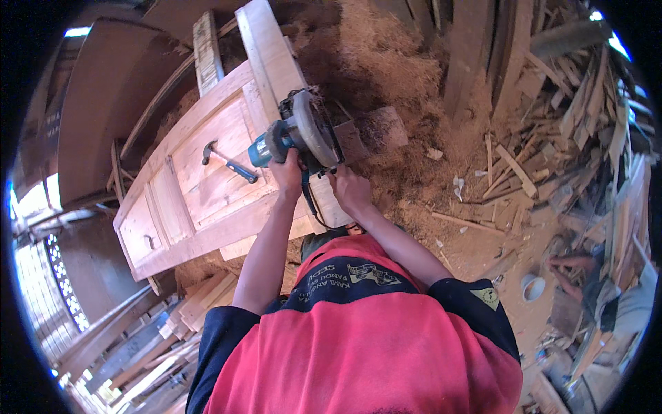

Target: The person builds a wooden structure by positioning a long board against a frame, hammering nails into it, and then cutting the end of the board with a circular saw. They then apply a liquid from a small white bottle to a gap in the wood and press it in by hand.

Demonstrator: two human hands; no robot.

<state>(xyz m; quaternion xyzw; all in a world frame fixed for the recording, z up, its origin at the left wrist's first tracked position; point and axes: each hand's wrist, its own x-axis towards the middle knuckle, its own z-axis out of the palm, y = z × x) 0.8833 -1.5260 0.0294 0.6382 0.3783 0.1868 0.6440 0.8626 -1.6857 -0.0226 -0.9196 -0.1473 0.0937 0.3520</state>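
A teal and black circular saw (312, 131) with a grey blade guard rests at the right edge of a wooden panel door (207, 138). Its handle is wrapped by my left hand (286, 172), fingers closed. My right hand (352, 192) is closed at the near end of the saw, by the lower guard; which part its fingers grip is hidden. From the saw a black cord (310, 200) runs down toward my body. A claw hammer (229, 163) with a blue-ended handle lies on the door, left of the saw. Under the saw, a pale board (269, 52) runs along the door's right edge.
Sawdust (386, 62) covers the ground beyond and right of the door. Scrap wood (514, 172) is heaped at the right, near a white bucket (532, 287). Stacked boards (155, 345) lie at lower left. A large brown sheet (110, 103) leans at the far left.
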